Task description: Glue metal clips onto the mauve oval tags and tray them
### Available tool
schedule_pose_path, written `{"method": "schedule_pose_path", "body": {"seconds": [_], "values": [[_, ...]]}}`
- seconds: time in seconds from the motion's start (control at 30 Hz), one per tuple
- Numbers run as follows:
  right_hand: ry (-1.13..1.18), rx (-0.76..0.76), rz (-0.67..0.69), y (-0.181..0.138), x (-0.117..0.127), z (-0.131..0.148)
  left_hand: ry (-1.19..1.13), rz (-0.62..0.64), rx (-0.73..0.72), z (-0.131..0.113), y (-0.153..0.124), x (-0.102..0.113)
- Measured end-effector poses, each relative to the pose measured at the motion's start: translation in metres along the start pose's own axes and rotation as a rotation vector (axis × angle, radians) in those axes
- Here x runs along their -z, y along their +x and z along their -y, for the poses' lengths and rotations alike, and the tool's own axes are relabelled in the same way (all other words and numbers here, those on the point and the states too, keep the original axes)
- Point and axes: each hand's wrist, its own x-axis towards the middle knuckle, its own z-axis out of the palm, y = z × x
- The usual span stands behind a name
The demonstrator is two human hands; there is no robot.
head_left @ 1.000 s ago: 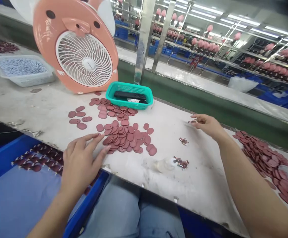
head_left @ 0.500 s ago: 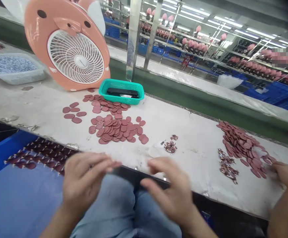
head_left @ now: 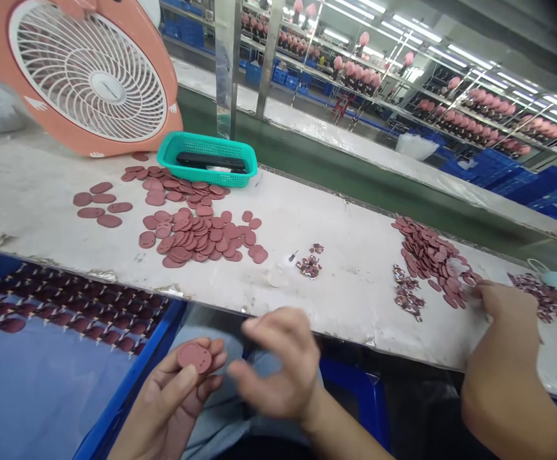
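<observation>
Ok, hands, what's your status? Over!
Left hand: holding maroon oval disc. Right hand: open, motion-blurred, beside it. Nothing visible between them.

Bare tabletop (head_left: 355,281) offers passage between the middle small-parts cluster (head_left: 309,267) and the right-hand small-parts cluster (head_left: 407,295). A co-worker's forearm (head_left: 503,361) obstructs the right side; the turquoise basket (head_left: 206,176) and orange fan (head_left: 107,89) block the far left.

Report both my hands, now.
Left hand: holding a reddish oval disc.
Right hand: open, blurred; whether it holds anything small cannot be told.
</observation>
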Motion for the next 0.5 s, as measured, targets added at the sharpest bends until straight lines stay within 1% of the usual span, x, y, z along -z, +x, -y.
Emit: {"method": "schedule_pose_path", "body": {"seconds": [0.03,0.07,0.1,0.13,0.17,0.23,0.3,0.4,0.5], "values": [[-0.061,-0.154,-0.047,0.0,0.003,-0.008,0.007,-0.021,-0.006,-0.002,0.001,0.0],[-0.123,-0.309,-0.062,0.0,0.005,-0.018,0.016,-0.032,-0.015,-0.003,0.002,0.0],[-0.177,-0.436,-0.031,0.002,0.006,-0.028,0.021,-0.031,-0.023,-0.004,0.003,0.001],[-0.213,-0.522,0.037,0.004,0.006,-0.038,0.019,-0.014,-0.03,-0.004,0.004,0.002],[-0.228,-0.563,0.128,0.006,0.004,-0.047,0.01,0.01,-0.029,-0.003,0.005,0.003],[-0.226,-0.554,0.267,0.012,0.001,-0.06,-0.026,0.061,-0.005,-0.002,0.006,0.003],[-0.207,-0.513,0.309,0.015,-0.001,-0.061,-0.074,0.096,0.035,-0.002,0.004,0.004],[-0.153,-0.511,0.355,0.015,0.009,-0.044,-0.121,0.094,0.078,-0.005,0.001,0.007],[-0.056,-0.555,0.448,0.014,0.032,-0.02,-0.149,0.065,0.074,-0.008,-0.001,0.01]]}}
